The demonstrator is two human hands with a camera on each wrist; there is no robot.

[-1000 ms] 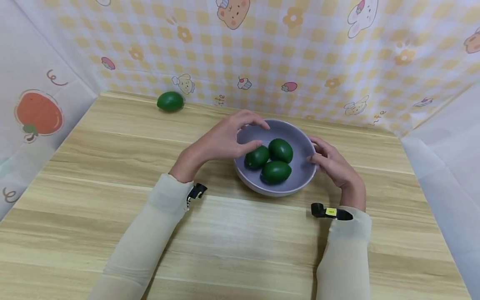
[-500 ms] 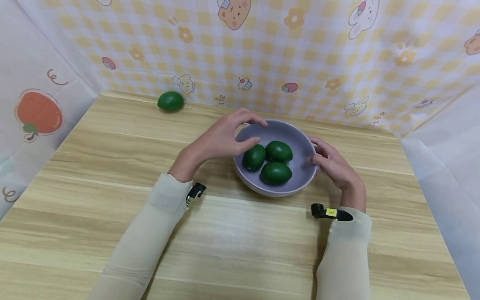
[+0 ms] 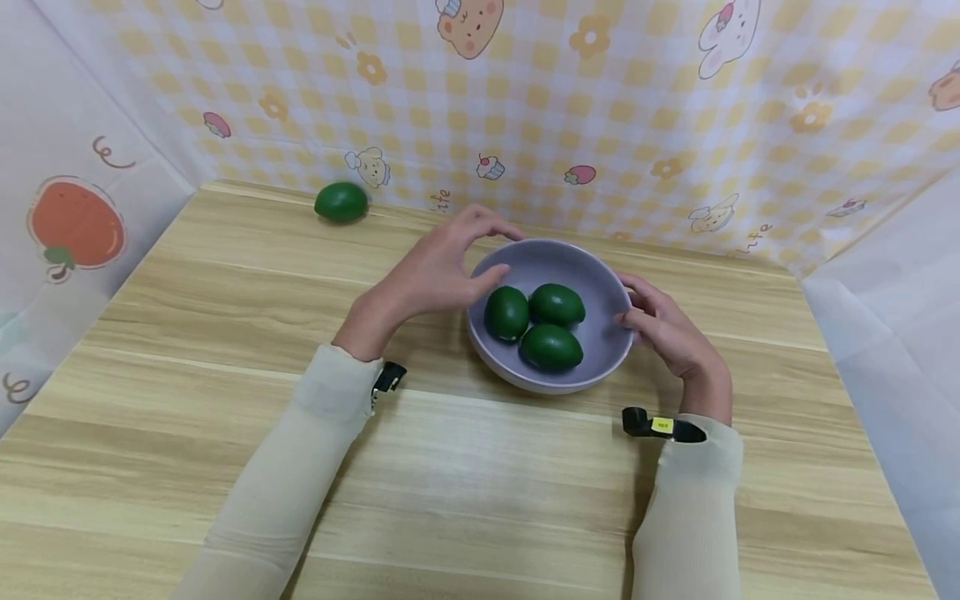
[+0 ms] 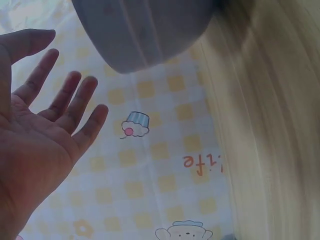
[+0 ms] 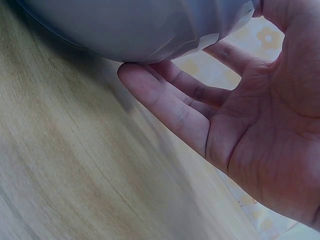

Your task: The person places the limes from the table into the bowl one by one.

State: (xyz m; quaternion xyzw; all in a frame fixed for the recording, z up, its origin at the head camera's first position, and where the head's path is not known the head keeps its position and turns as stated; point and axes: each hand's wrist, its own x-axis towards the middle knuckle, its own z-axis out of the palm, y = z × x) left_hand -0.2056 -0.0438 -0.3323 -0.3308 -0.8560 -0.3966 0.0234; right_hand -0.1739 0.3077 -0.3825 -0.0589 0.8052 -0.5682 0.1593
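A round purple-grey bowl [image 3: 558, 260] stands on the wooden table with three dark green limes in it: one on the left [image 3: 507, 313], one at the back [image 3: 557, 305] and one in front [image 3: 551, 347]. My right hand [image 3: 671, 332] grips the bowl's right side, thumb over the rim. In the right wrist view its fingers [image 5: 165, 107] support the outer wall from below. At the left rim my left hand [image 3: 435, 273] is spread with nothing in it. The left wrist view shows its loose fingers [image 4: 77, 107] apart from the bowl [image 4: 145, 35].
Another green lime [image 3: 341, 202] lies at the back left of the table [image 3: 480, 492], near the wall. A yellow checked cloth [image 3: 525, 108] with cartoon prints hangs right behind the bowl. White sheets flank the table on both sides.
My left hand has drawn back leftward from over the bowl to its rim. The left and back limes have shifted slightly in the bowl. My right hand stays put.
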